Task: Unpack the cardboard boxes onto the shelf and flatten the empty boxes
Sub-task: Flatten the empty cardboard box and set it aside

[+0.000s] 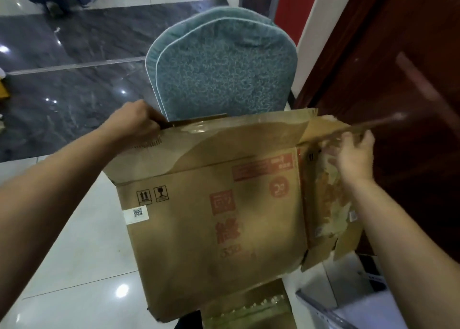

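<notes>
We hold the large cardboard box (214,219) up in front of us over the pale tiled floor (82,229), near a teal chair back (224,62), collapsed almost flat with nothing visibly inside, likely so its panels can fold together. Our left hand (134,122) grips its top-left flap edge. Our right hand (353,154) pinches the torn right flap (331,129), pulling it outward.

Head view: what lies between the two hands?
Only the cardboard box: its torn top flap spans from the left hand to the right hand.
</notes>
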A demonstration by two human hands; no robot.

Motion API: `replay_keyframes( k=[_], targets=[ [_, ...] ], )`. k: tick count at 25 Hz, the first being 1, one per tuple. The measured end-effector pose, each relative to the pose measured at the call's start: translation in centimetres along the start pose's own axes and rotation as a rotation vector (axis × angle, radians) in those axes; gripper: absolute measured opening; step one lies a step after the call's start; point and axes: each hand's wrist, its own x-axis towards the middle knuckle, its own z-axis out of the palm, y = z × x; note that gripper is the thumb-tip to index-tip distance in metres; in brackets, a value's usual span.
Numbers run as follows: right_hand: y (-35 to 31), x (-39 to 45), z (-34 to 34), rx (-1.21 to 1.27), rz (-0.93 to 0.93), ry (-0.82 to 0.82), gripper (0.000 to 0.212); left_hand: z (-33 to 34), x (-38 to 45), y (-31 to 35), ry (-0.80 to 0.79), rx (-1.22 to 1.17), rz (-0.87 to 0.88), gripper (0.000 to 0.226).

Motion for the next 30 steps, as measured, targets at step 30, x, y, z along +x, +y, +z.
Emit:
replay_keyframes(
  k=[30],
  targets=[
    [25.8,-9.4,27.4,-0.949,-0.427,-0.556,0.102,44.0,-4.4,-13.9,-0.149,0.255,0.006,0.074]
  ],
)
